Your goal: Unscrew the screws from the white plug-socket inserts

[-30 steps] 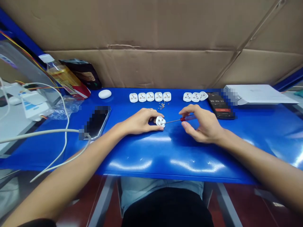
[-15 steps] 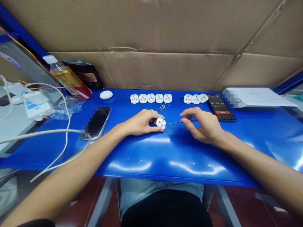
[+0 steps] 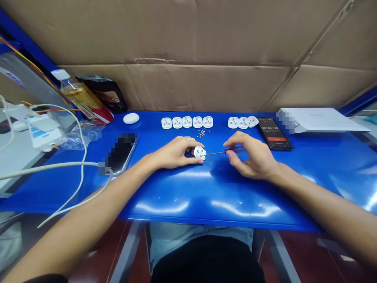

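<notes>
Between the thumb and fingers of my left hand (image 3: 176, 153), a small white plastic housing (image 3: 199, 151) with metal fittings is tilted up off the blue table. My right hand (image 3: 256, 157) is closed around the red handle of a screwdriver (image 3: 216, 153), thumb below and index finger above. The thin shaft points left, and its tip meets the lower part of the housing's face; the screw itself is too small to make out. Just beyond my left hand lies a loose heap of small screws (image 3: 202, 133).
Several similar housings (image 3: 187, 122) form a row at the back, with another group (image 3: 243, 123) to the right. A phone running a timer (image 3: 272, 133) lies near a white box (image 3: 324, 120). To the left are another phone (image 3: 121, 154), a white oval case (image 3: 131, 118), a bottle (image 3: 85, 101) and white cables (image 3: 84, 157).
The fingers of my right hand have shifted slightly on the screwdriver, and more of its red handle shows. My left hand and the housing stay nearly still.
</notes>
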A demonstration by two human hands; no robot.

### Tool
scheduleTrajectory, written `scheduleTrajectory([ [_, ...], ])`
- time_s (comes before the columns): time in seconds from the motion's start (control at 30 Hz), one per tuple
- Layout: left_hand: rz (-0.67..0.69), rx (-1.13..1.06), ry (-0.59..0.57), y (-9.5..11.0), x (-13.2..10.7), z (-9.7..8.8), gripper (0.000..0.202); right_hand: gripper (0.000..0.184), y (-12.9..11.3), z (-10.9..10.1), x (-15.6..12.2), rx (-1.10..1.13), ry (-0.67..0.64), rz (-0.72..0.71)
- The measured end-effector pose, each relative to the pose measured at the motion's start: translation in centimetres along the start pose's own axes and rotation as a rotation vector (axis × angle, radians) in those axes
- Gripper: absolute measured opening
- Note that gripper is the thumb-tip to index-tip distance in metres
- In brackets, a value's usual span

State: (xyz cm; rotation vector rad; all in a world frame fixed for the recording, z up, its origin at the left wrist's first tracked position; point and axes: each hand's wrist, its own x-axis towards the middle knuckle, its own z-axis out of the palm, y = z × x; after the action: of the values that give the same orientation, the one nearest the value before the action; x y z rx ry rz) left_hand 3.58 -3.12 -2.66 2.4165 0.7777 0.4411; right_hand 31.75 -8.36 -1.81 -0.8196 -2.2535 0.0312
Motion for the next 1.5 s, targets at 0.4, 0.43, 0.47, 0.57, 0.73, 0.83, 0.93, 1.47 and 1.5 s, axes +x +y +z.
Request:
scheduleTrajectory([
  [0.4,0.016,0.010,0.006,0.09,0.04,-0.07,0.043,0.024,0.00,-0.12,-0.07,0.001,-0.031,0.010],
  [0.43,0.016,0.008,0.008,0.07,0.03,-0.05,0.043,0.028,-0.01,-0.17,-0.05,0.016,-0.036,-0.011],
  [0.47,0.014,0.006,0.009,0.05,0.02,-0.04,0.043,0.031,0.00,-0.23,-0.06,0.026,-0.040,-0.018],
  [0.57,0.006,0.006,0.009,0.05,0.02,-0.03,0.045,0.025,0.19,-0.34,-0.15,-0.013,-0.060,0.038],
  [0.73,0.008,0.017,0.005,0.09,0.01,-0.07,0.046,0.016,0.29,-0.37,-0.19,-0.078,-0.082,0.034],
  [0.83,0.012,0.011,0.004,0.10,0.01,-0.10,0.045,0.026,0.10,-0.47,-0.05,-0.013,-0.077,-0.047],
  [0.93,0.006,0.014,0.002,0.11,0.02,-0.12,0.046,0.025,0.00,-0.55,0.06,-0.021,-0.082,-0.014],
  [1.47,0.004,0.034,-0.005,0.16,-0.01,-0.19,0.046,0.016,0.20,-0.23,-0.12,-0.096,-0.063,-0.016],
  [1.5,0.005,0.031,-0.005,0.13,-0.01,-0.19,0.046,0.017,0.24,-0.20,-0.11,-0.074,-0.064,-0.034],
])
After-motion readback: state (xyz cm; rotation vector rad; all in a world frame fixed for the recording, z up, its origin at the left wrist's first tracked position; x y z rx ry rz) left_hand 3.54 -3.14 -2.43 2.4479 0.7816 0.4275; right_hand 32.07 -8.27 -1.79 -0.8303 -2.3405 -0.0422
